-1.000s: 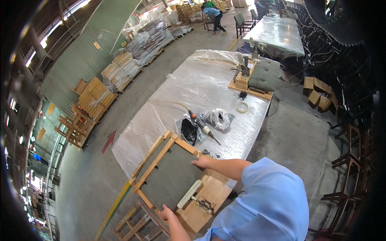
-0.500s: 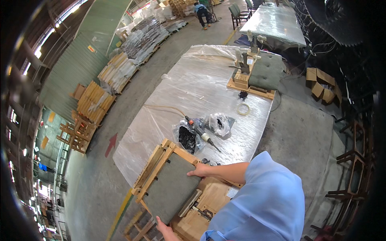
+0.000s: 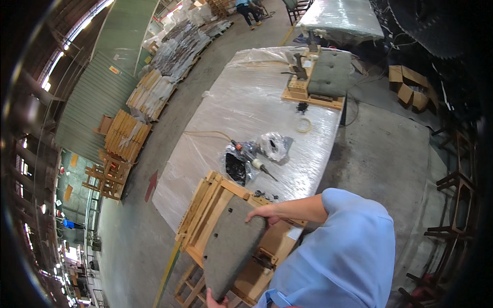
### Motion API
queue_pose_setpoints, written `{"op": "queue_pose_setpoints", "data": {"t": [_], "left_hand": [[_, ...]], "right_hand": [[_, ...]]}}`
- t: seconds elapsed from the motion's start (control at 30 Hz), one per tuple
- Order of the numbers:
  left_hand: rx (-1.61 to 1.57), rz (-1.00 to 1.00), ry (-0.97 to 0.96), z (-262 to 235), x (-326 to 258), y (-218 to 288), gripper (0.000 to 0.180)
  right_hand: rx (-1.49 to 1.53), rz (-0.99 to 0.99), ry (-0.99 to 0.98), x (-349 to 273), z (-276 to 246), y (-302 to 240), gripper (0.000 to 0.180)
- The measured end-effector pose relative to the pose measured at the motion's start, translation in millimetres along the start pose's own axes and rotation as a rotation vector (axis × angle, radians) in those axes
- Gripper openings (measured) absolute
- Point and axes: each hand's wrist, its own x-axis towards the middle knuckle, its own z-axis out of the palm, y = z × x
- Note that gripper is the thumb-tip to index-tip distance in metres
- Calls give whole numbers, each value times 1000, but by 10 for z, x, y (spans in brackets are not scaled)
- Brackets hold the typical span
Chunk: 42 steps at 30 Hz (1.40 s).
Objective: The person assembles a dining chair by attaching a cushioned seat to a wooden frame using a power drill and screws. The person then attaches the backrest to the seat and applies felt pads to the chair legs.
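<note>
A grey upholstered cushion panel (image 3: 228, 246) with small dark knobs along its face is held between my two hands. It stands tilted over a wooden jig (image 3: 197, 220), raised on its right side. My right hand (image 3: 263, 213) grips its upper right corner. My left hand (image 3: 216, 302) is closed on its near lower corner, partly cut off by the lower edge of the view. Right of the cushion, a dark metal clamp (image 3: 266, 257) sits on the jig's wooden base.
On the plastic-wrapped table (image 3: 205, 128) lie a power screwdriver (image 3: 252, 160), a bag of black parts (image 3: 235, 168), a whitish plastic bag (image 3: 273, 146) and a tape ring (image 3: 303, 125). Farther back is a second jig (image 3: 298, 88) with a grey cushion (image 3: 329, 74). An open cardboard box (image 3: 411, 88) stands right.
The cushion has gone from lying nearly flat in the jig to a steeper tilt, its right side lifted. Both hands have kept hold, and more of the jig's frame and base shows.
</note>
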Motion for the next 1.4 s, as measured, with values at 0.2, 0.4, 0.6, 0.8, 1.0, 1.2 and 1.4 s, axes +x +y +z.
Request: {"op": "queue_pose_setpoints", "data": {"t": [0.2,0.4,0.6,0.8,1.0,1.2,1.4], "left_hand": [[-248,299,-57,225,-960,246,90],[-571,459,-240,932,-1969,96,90],[-747,362,-552,1932,-2913,-73,90],[-833,324,-784,3456,-3841,-194,94],[-944,250,-841,4849,-3657,-109,83],[-972,127,-767,6351,-3593,97,77],[-930,156,-677,8072,-2626,238,73]], "right_hand": [[35,-345,-100,-1269,574,587,62],[-24,-752,-163,-2398,767,812,73],[-246,-1131,-195,-3318,590,592,89],[-630,-1171,25,-4379,-297,-513,84],[-933,-1039,496,-5091,-1936,-568,52],[-1052,-42,1213,-5142,-4699,1354,54],[485,-152,1412,-5250,-5920,3091,38]]}}
